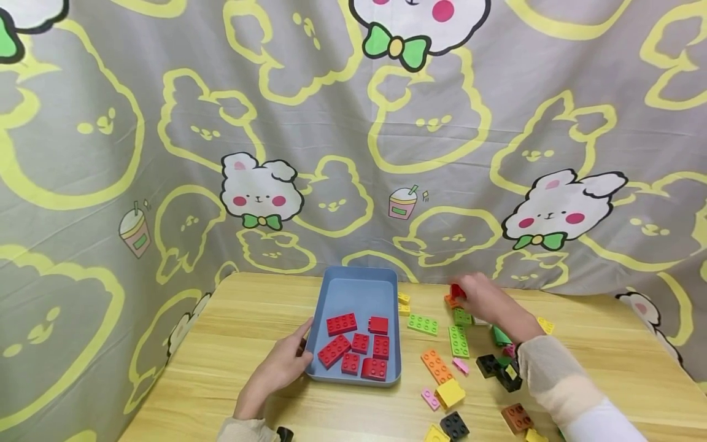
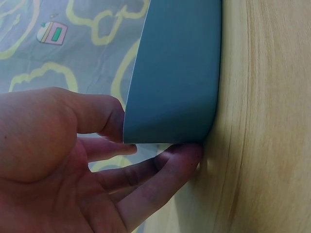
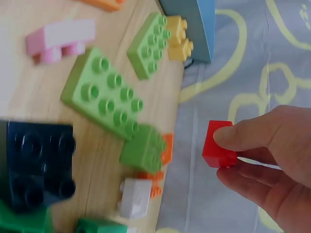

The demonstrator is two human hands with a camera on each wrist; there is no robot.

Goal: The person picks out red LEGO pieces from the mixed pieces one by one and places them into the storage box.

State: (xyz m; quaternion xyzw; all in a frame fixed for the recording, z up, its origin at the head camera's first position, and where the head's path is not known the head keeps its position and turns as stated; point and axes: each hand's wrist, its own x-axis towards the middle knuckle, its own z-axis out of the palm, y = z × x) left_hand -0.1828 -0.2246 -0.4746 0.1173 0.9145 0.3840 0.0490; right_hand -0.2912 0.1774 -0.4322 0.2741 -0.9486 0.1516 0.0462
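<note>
Several red building bricks lie in the front half of a blue-grey tray. At the tray's front left corner, my left hand grips it, the thumb at the rim and a fingertip low by the base in the left wrist view. My right hand is at the back right of the table, pinching a red brick between thumb and fingers. The brick is held above the table, near an orange brick and a green brick.
Loose bricks spread right of the tray: light green ones, an orange one, a yellow one, black ones and a brown one. Two small yellow bricks sit against the tray's right side. A patterned cloth hangs behind the table.
</note>
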